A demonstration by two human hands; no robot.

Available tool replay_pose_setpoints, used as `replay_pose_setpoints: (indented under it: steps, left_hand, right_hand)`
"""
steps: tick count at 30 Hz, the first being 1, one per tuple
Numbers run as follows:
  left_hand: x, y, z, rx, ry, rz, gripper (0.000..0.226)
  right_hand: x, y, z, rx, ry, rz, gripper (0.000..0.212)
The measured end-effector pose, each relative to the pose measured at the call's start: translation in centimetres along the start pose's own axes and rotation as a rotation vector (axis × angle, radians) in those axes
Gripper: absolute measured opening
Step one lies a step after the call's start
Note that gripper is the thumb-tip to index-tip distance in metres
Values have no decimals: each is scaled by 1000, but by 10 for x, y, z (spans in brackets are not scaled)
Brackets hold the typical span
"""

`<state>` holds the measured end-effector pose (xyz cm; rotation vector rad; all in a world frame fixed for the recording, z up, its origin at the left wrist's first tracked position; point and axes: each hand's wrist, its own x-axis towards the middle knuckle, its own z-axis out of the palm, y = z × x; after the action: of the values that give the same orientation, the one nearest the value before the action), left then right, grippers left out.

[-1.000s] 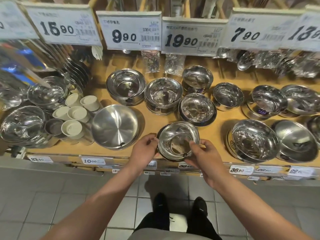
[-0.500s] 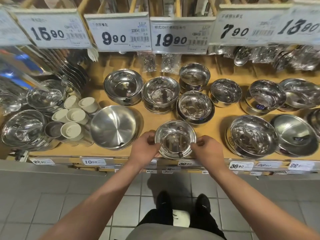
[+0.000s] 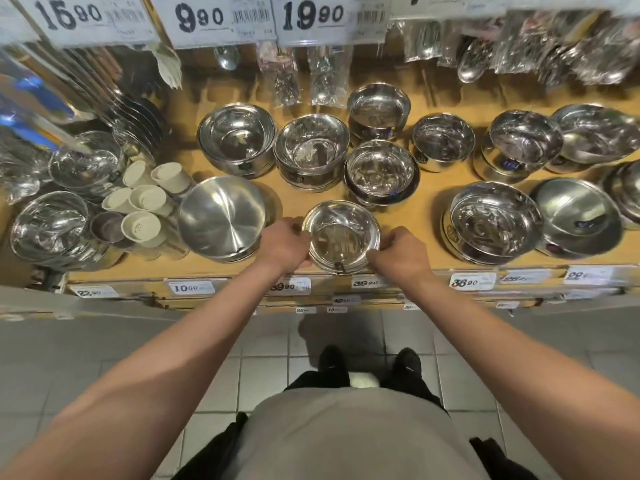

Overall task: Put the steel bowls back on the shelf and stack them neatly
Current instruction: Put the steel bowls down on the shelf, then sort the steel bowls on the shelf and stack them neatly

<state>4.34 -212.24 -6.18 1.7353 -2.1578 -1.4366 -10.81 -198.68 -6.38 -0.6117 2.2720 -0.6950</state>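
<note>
At the front edge of the wooden shelf (image 3: 415, 237), both hands sit on a small steel bowl (image 3: 341, 235), one each side. Left hand (image 3: 284, 244) comes in from lower left, forearm straight, knuckles up, fingers curled round the bowl's left rim. Right hand (image 3: 398, 252) mirrors it from lower right, fingers curled and pinching the right rim near the front. Fingertips on both sides tuck under or behind the rim, so exact contact is hard to see. Bowl is upright, mouth up; it looks to rest on the board or on another bowl beneath, cannot tell which, as its base is hidden by the rim and hands. Just left of it a wide brushed steel pan (image 3: 221, 218); behind it a stack of shiny bowls (image 3: 381, 171), close but apart. Bigger bowl stack (image 3: 491, 221) to the right, well apart. White plastic cups (image 3: 145, 206) lie on their sides at far left. Price tags (image 3: 313, 15) along the top are cut off by the frame edge; right-hand ones blurred, unreadable. Hanging packed utensils (image 3: 519, 46) at upper right are smeared, type unclear. Shelf-edge labels (image 3: 472, 281) partly legible.
</note>
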Motion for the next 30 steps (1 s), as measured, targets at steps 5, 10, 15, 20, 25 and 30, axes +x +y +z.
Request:
replay_pose_setpoints:
  steps: [5,10,15,20,25,30]
  left_hand:
    - [0,1,0,-48,-2,-28,30]
    - [-3,2,1,-68,7,-38,20]
    - [-6,1,3,-55,31,-4,21]
    - [-7,-5,9,-187,28,-56,14]
    - [-13,-11,6,-292,-5,-57,11]
    - [-36,-14,-8,-149,153,130,9]
  right_hand:
    - [0,4,4,-15,36,-20,39]
    - [0,7,5,-50,49,-51,44]
    - [-4,7,3,-6,33,-71,41]
    - [-6,8,0,37,10,-61,41]
    - [-14,10,-4,88,-31,-59,41]
    - [-29,17,-26,163,40,-122,25]
